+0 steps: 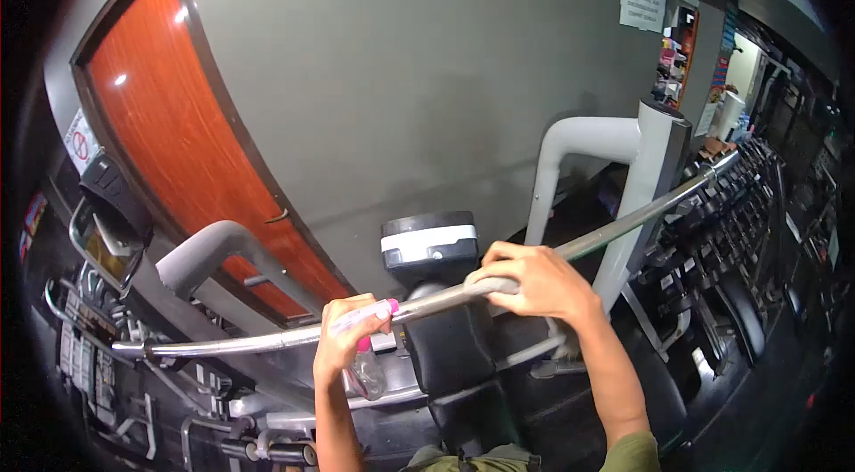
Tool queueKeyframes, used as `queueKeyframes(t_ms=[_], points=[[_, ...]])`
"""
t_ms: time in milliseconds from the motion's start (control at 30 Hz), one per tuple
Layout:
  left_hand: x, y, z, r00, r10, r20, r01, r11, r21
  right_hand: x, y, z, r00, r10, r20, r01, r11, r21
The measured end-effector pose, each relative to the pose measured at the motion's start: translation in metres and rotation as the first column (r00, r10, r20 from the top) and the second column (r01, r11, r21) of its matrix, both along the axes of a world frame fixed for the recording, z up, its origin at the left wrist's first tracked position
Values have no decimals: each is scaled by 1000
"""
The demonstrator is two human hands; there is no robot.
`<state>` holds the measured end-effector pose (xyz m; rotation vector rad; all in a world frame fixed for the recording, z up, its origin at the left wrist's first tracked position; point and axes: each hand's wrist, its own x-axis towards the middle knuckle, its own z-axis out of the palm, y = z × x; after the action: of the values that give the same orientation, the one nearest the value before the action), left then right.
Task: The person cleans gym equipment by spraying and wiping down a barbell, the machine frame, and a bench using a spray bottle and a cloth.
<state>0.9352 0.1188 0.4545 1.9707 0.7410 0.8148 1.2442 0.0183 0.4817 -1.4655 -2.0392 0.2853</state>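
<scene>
A long metal barbell (pixel 267 341) runs across the view from lower left to upper right, over a padded black bench (pixel 452 352). My left hand (pixel 343 343) is closed around a spray bottle with a pink nozzle and white head (pixel 361 318). Its clear body (pixel 367 376) hangs below the bar. That hand overlaps the barbell; whether it touches the metal I cannot tell. Further right, my right hand (pixel 543 283) curls over the bar, pressing a greyish cloth (pixel 492 285) against it. Most of the cloth is hidden under the fingers.
Grey rack uprights stand at right (pixel 643 196) and left (pixel 236 249). The bench's head pad (pixel 430 240) faces a dark wall. A reddish wooden door (pixel 187 107) is at left. Several dumbbells (pixel 712 240) line the right side; machine frames (pixel 191 436) occupy the lower left.
</scene>
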Motion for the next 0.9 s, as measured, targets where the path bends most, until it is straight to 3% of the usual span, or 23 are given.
queueKeyframes(t_ms=[100,200,300,333,433,533,767,900], points=[[3,-3,-3,999,36,-1,-36,999,21,-23,22,-13,983,175,50,-180,973,144],[8,-10,-6,994,111,14,-111,994,21,-24,22,-15,980,174,93,-187,968,168],[15,-9,-14,990,124,71,-135,973,188,-12,16,-18,981,164,108,-181,967,177],[17,-16,-9,988,153,12,-153,976,155,-3,13,-14,981,168,98,-182,970,161],[25,-31,-9,963,249,-103,-214,939,269,26,6,-3,992,100,81,-105,993,59],[28,-38,-16,958,275,-85,-243,931,273,47,4,4,990,106,89,-109,994,29],[30,-38,-24,943,324,-73,-291,913,285,4,28,-17,954,266,140,-294,923,249],[33,-39,-19,939,332,-95,-296,915,275,-4,26,-24,956,270,115,-290,928,233]])
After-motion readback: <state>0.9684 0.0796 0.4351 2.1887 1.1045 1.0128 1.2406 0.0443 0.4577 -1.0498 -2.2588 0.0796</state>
